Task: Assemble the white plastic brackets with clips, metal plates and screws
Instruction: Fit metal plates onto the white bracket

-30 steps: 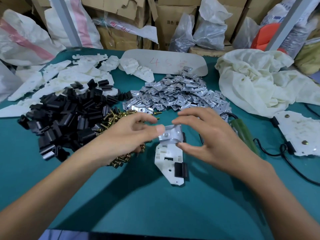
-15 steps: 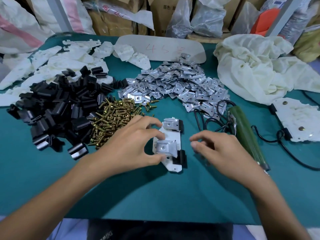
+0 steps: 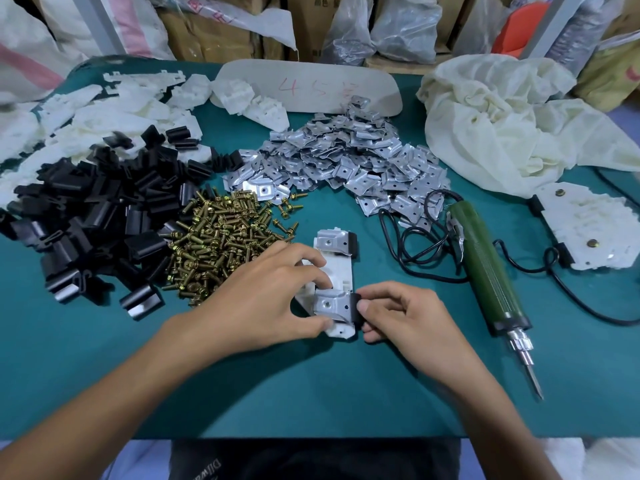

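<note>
A white plastic bracket (image 3: pixel 341 271) lies flat on the green table (image 3: pixel 311 393) in front of me. One metal plate (image 3: pixel 332 241) sits on its far end beside a black clip. A second metal plate (image 3: pixel 330 305) rests on its near end. My left hand (image 3: pixel 266 299) holds the bracket from the left, with thumb and fingers around the near plate. My right hand (image 3: pixel 405 317) pinches the near black clip (image 3: pixel 356 308) at the bracket's right edge.
Piles lie behind: black clips (image 3: pixel 100 216), brass screws (image 3: pixel 221 237), metal plates (image 3: pixel 346 164), white brackets (image 3: pixel 104 116). A green electric screwdriver (image 3: pixel 488 271) with a black cord lies to the right. Beyond it are finished brackets (image 3: pixel 588 226) and a cream cloth bag (image 3: pixel 512 123).
The second metal plate went from being held above the bracket to lying on its near end. My right hand drew back, then came in onto the near black clip.
</note>
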`<state>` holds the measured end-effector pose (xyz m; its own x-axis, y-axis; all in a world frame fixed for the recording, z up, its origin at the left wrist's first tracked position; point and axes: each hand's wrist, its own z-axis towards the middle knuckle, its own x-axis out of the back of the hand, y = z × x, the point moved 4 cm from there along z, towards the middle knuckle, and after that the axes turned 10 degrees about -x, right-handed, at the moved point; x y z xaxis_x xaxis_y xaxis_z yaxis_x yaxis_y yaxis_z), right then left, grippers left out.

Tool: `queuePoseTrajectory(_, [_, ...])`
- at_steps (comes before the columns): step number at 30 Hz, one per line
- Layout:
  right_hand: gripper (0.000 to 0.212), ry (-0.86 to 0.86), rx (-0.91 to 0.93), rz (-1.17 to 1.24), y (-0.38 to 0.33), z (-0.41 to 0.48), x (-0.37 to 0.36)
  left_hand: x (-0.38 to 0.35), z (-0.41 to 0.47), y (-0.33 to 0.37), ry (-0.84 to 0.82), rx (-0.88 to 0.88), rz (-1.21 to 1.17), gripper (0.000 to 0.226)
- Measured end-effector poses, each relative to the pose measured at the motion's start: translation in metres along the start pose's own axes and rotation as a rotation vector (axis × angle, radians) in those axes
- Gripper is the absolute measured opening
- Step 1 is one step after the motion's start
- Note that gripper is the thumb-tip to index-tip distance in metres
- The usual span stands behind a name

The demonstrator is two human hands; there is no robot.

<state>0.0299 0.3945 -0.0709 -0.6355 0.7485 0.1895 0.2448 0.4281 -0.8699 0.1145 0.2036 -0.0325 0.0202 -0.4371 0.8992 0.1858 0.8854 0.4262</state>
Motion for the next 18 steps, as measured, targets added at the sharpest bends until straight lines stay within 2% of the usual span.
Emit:
queuePoseTrajectory(7, [0.004,-0.014,-0.075,0.181,0.002,0.0,-0.006,-0.002,-0.001,-0.001,0.032,0.0,-0.023,0.048])
queuePoseTrajectory(13, [0.019,0.029,-0.087,0.262,0.003,0.003,-0.008,-0.008,-0.004,-0.002,0.053,-0.011,-0.098,0.051])
queuePoseTrajectory(18, [0.026,0.066,-0.018,0.36,-0.006,0.01,-0.007,-0.014,-0.012,-0.003,0.24,0.067,-0.25,0.058])
